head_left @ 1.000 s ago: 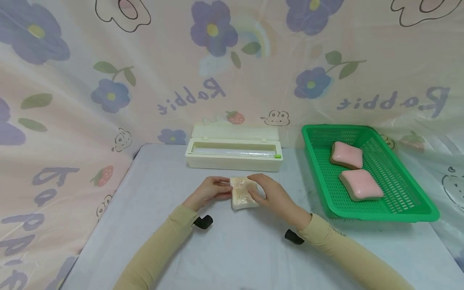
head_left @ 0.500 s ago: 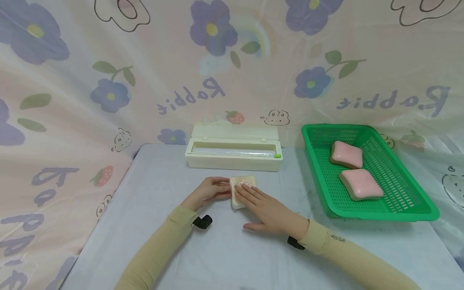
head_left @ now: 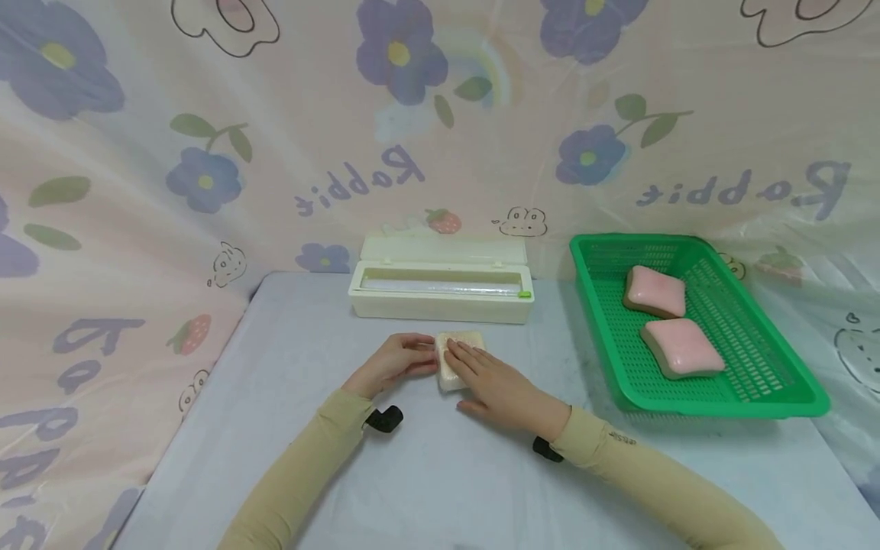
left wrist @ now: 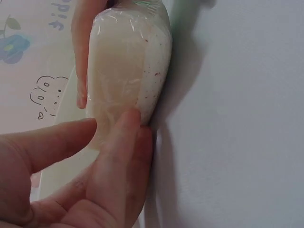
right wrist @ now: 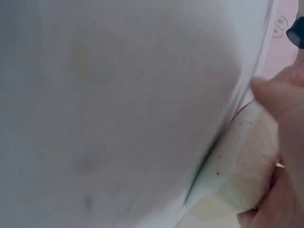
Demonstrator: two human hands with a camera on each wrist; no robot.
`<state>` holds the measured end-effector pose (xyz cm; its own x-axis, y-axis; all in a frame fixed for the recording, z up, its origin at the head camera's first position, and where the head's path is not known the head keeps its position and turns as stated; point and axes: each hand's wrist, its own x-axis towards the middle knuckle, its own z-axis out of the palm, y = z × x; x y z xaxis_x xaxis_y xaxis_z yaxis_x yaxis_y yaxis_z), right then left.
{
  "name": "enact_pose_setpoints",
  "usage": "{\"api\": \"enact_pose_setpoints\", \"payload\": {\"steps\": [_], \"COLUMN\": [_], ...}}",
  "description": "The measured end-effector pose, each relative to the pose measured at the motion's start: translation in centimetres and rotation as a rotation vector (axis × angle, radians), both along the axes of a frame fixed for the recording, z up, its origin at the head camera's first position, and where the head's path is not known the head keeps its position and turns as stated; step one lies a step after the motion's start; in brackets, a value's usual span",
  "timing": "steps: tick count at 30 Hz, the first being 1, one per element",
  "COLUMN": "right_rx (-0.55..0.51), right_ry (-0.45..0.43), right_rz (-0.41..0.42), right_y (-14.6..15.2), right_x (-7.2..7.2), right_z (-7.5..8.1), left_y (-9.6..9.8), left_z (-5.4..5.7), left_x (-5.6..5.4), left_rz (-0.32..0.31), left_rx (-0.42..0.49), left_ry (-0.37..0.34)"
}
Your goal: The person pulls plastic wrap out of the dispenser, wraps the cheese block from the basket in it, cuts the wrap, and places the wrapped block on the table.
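A cream, bread-like square block wrapped in clear film (head_left: 450, 378) lies on the table between both hands. Small dark reddish specks dot the pale side of the wrapped block (left wrist: 156, 71) in the left wrist view, and the film wrinkles at its near end. My left hand (head_left: 392, 364) touches the block's left edge with its fingertips, thumb a little apart from the fingers. Across the block's top lies my right hand (head_left: 505, 393), fingers extended and covering its right part, thumb spread toward me.
Behind the hands stands a white cling film dispenser (head_left: 440, 307), its lid up, with a film roll (head_left: 440, 286) inside and a green slider (head_left: 525, 295). A green basket (head_left: 594, 321) at the right holds two pink-topped, bread-shaped pieces (head_left: 681, 347). A patterned curtain (head_left: 481, 168) hangs behind the table.
My right hand has gone from fingertips at the block's right edge to lying flat over its top, then shifted slightly left. The left hand stays at the left edge.
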<state>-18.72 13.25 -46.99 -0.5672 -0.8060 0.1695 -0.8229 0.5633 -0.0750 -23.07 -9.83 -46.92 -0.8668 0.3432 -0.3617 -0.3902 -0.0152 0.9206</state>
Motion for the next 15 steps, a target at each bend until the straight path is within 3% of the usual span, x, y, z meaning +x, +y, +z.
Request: {"api": "enact_pose_setpoints", "payload": {"steps": [4,7,11,15], "right_rx": [-0.02,-0.093,-0.277,-0.517], "right_ry": [0.045,-0.031,-0.326,-0.699], "right_rz": [0.023,0.05,0.04,-0.033], "right_y": [0.2,0.7,1.4,1.5], "right_x": [-0.8,-1.5,-2.2,-2.5], "right_z": [0.6,1.1,1.8,2.3], "left_y": [0.0,-0.3,-1.3,-2.2], "left_z": [0.4,0.5,0.4,0.7], "left_x": [-0.1,0.1,0.4,0.7], "left_rz": [-0.015,-0.05,-0.117,-0.139], "left_rx": [-0.046,-0.094,-0.159,-0.084], "left_ry": [0.022,0.053,0.186,0.276]}}
